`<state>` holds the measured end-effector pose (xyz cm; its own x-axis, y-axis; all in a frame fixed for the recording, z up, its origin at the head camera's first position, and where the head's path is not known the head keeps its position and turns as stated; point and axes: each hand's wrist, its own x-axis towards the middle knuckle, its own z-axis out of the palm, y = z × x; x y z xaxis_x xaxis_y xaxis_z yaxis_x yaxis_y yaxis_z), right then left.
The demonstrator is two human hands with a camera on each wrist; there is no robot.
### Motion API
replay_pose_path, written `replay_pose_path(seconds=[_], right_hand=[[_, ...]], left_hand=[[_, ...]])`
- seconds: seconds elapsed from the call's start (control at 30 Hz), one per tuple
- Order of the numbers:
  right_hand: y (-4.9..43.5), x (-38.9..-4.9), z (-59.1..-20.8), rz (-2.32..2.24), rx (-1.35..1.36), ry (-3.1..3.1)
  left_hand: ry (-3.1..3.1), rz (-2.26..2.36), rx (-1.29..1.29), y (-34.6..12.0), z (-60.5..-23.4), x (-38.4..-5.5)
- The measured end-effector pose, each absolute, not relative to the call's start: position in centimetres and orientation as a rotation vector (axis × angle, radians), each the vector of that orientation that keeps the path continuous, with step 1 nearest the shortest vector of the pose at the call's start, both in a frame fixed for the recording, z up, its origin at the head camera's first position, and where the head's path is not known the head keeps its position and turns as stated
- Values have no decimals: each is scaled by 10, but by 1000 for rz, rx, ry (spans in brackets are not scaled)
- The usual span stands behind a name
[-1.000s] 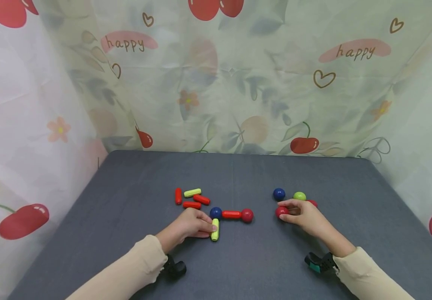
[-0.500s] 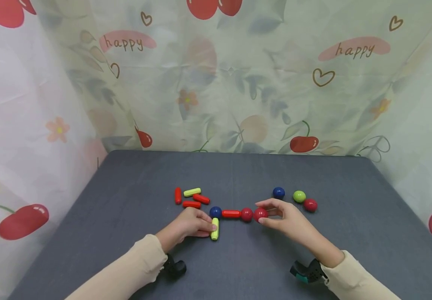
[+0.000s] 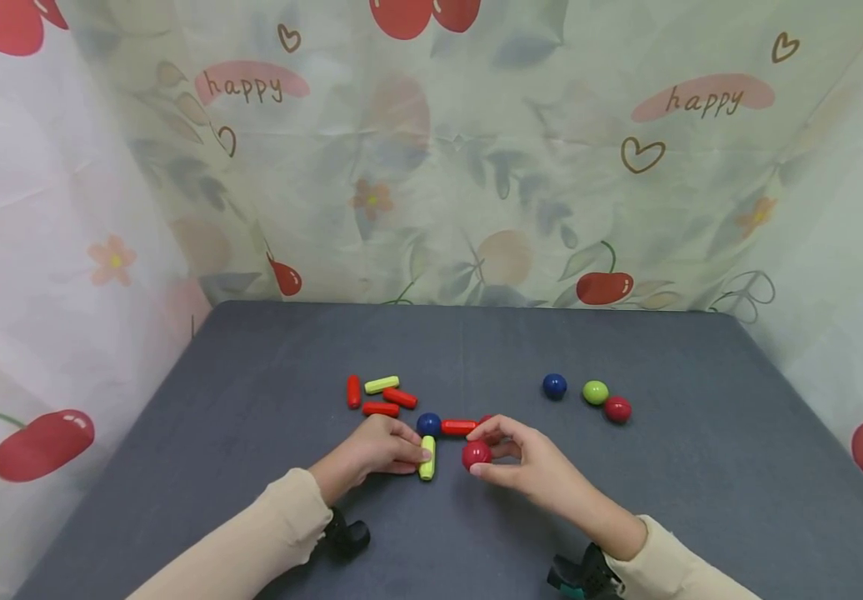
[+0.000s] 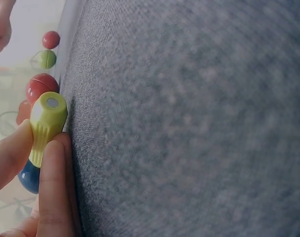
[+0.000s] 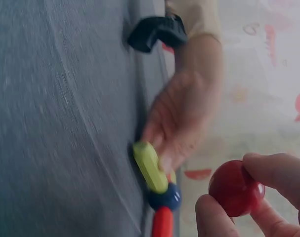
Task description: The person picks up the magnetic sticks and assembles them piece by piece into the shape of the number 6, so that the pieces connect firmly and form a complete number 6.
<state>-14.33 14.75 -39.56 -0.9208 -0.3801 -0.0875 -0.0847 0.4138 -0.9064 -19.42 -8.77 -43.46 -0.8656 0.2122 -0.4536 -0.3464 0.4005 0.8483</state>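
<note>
On worktop (image 3: 289, 354) | left hand (image 3: 375, 447): fingers pinching yellow stick (image 3: 427, 470), likely steadying it | right hand (image 3: 536, 467): fingers gripping red ball (image 5: 232, 189)

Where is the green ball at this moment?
In the head view, the green ball lies on the right half of the table, beyond the right hand, between a blue ball and a red ball.

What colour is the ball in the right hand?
Red; the ball in the right hand shows best in the right wrist view.
</note>
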Motion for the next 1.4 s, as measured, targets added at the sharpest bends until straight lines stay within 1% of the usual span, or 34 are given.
replay_pose_path(seconds=[0.4, 0.67, 1.1, 1.4], right_hand=[[121, -141, -415, -1502, -442, 2238], [110, -144, -430, -1480, -465, 2259], [102, -145, -434, -1366, -479, 2362], [103, -147, -435, -1386, -455, 2331]], left_hand=[[2169, 1481, -86, -89, -438, -195], [2167, 1492, -88, -88, -437, -194], [2127, 1537, -82, -89, -438, -195], [2094, 1514, -116, -89, -434, -198]])
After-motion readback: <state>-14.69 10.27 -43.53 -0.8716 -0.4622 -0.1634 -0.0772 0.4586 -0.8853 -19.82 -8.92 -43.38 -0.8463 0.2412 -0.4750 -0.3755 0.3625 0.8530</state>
